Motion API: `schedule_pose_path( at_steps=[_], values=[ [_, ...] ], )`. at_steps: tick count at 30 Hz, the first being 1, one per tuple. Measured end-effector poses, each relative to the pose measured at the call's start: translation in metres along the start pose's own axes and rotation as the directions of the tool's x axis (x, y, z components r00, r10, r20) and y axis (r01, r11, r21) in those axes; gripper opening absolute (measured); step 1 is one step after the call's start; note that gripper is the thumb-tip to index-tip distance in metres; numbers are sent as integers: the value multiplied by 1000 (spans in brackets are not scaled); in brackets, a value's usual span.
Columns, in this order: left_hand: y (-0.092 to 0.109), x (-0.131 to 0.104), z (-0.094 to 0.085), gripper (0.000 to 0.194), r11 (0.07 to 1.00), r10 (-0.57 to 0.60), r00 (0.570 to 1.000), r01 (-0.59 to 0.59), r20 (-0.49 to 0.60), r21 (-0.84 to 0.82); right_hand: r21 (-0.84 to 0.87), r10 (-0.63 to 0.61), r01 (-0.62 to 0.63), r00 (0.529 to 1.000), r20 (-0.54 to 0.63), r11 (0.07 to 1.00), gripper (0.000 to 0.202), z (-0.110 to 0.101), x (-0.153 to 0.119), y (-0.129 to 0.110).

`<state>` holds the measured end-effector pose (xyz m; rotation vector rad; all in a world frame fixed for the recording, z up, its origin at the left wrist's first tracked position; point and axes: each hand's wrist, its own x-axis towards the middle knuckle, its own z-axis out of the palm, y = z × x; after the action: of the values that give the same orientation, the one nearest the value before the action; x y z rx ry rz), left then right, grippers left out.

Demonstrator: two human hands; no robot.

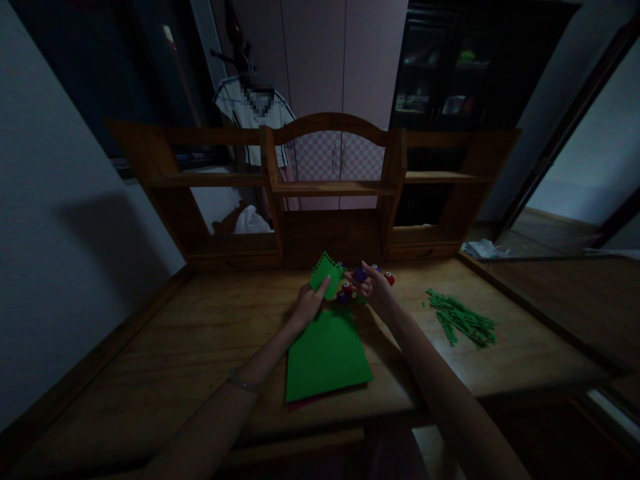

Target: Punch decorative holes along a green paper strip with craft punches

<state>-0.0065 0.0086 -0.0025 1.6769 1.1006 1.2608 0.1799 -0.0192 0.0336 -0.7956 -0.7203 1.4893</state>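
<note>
"Nearest are two bare forearms [435, 380], reaching up from the bottom edge over a wooden desk [220, 333]; a bracelet [245, 383] circles the left wrist."

"What is the left hand [306, 305] doing?"

"It grips a small green paper piece [324, 272], thumb pressed flat on top. Little dark holes run along the paper's far edges."

"And the right hand [376, 285]?"

"Fingers curled in, holding a small purple object [360, 274] just right of that paper. It's too dim to tell exactly what the object is."

"Are others like it about?"

"Yes, red and purple pieces [344, 293] with white eye-like spots sit between and behind the hands. One red piece [389, 279] shows just beyond the right hand."

"What lies closer in?"

"A stack of green sheets [327, 357], just on the near side of the hands, with a reddish edge peeping out beneath its front."

"Anything off to the right?"

"Thin green paper strips [463, 320], heaped loosely on the desk, apart from the right hand."

"And at the back?"

"A wooden shelf unit [330, 190] stands along the desk's far side; behind it are a hanging shirt [253, 110] and a pale pink wardrobe [315, 53]."
</note>
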Motion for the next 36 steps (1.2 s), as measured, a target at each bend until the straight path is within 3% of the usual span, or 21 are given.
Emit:
schedule_pose_path(
  at_steps=[11, 28, 36],
  values=[
    [-1, 0, 0, 43, 999, 53, 999, -53, 5, -3, -4, -11, 11, 1000, -13, 1000, 23, -1, 1, 1],
    [4, -2, 2, 40, 998, 21, 1000, -21, -4, -55, -25, 1, -1, 1000, -8, 1000, 26, -4, 1, 1],
    [4, -2, 2, 41, 1000, -3, 1000, 3, -8, -24, -42, -57, 52, 992, -116, 998, 28, -6, 9, 4]
  ],
)
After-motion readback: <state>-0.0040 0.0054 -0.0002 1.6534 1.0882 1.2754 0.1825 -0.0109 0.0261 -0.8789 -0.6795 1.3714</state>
